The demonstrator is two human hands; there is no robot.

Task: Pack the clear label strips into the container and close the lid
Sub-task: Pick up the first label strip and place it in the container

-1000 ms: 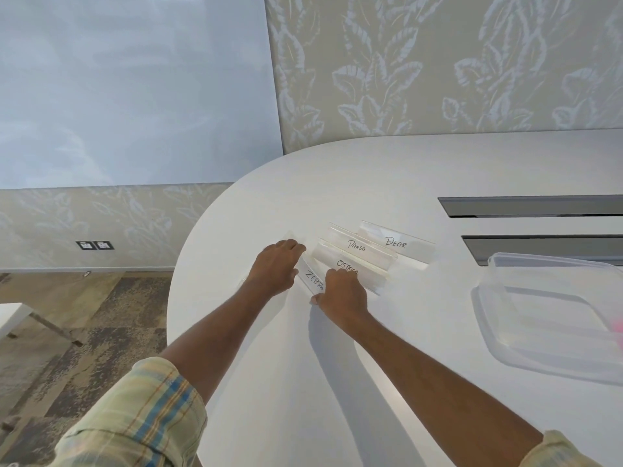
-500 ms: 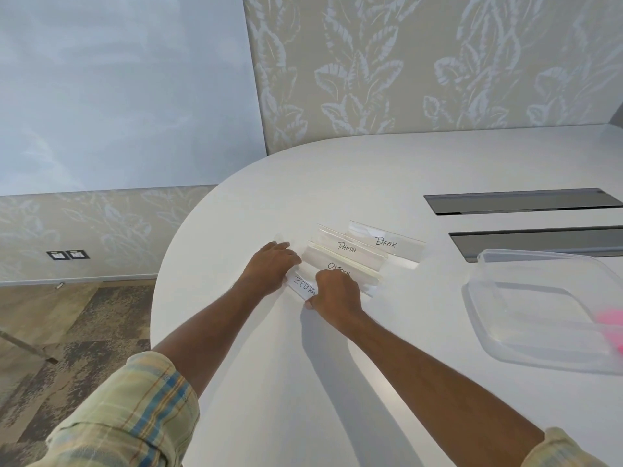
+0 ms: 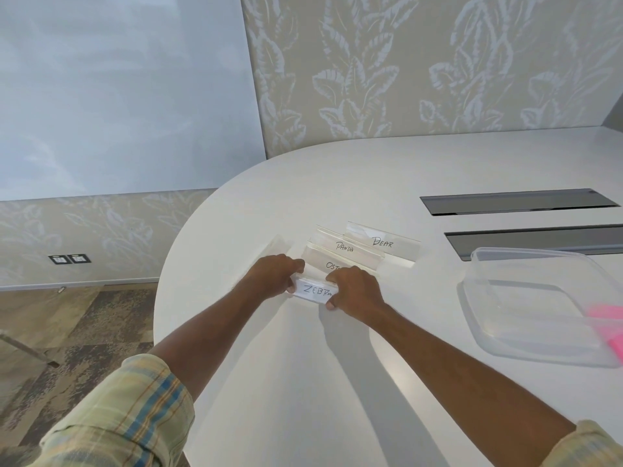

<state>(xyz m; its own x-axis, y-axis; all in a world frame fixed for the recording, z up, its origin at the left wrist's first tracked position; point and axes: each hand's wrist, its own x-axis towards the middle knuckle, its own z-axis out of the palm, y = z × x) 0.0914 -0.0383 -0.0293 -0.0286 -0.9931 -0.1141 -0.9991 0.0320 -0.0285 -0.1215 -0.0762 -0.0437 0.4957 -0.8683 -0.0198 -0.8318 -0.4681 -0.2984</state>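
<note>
Head view has you leaning over the big white table (image 3: 337,382), so I'll start there. The clear container (image 3: 473,284) sits open off to your right, well apart from the strips. There's something pink (image 3: 606,318) at its near right edge (lid or not, can't tell, the frame cuts it off). No strips look packed yet, so I'd say you're right at the start of the packing step.

The strips are bunched in front of you. The BEAR strip (image 3: 382,242) is farthest, then the PANDA strip (image 3: 344,247). Next is one reading "OST…" (image 3: 332,265), partly hidden behind your knuckles, and the ZEBRA strip (image 3: 315,290) is nearest. A blank-looking strip (image 3: 278,244) lies just beyond your left hand.

Both hands are on the ZEBRA strip. Your left hand (image 3: 274,276) is curled over its left end, and your right hand (image 3: 355,291) pinches the right end, thumb on the near edge. Can't tell if it's off the table yet.

Next move, I reckon: lift it clear of its neighbour, carry it right, and lay it flat in the container so the rest fit.
</note>
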